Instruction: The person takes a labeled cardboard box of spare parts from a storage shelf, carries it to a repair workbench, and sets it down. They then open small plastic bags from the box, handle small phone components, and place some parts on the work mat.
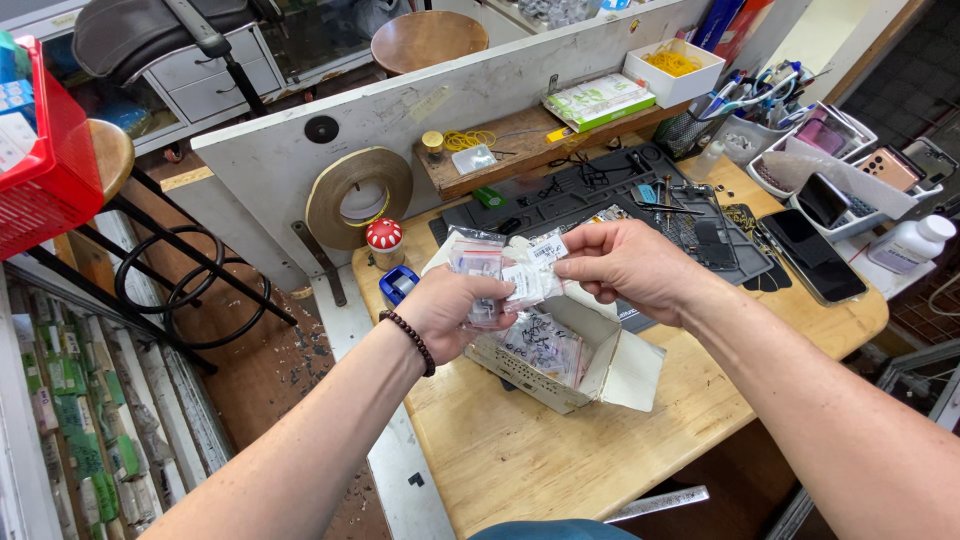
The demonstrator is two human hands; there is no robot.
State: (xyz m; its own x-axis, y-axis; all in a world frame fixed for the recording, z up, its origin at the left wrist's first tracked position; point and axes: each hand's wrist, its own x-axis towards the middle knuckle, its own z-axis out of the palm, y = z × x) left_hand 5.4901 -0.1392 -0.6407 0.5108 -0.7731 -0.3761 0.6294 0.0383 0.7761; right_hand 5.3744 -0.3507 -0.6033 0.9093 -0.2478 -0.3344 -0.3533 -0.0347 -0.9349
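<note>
My left hand (445, 310), with a dark bead bracelet on the wrist, grips a bunch of small clear plastic bags (478, 262) holding tiny parts. My right hand (625, 265) pinches one labelled bag (530, 275) from the same bunch between thumb and fingers. Both hands hover above an open white cardboard box (625, 375) filled with more small bags, which sits on the wooden table (520, 450).
A dark work mat (590, 190) with tools and a phone part lies behind the box. A black phone (812, 255), trays of phones and a white bottle (910, 243) stand at right. A mushroom-shaped figure (384, 240), blue tape dispenser (397, 284) and tape roll (358, 195) sit at left.
</note>
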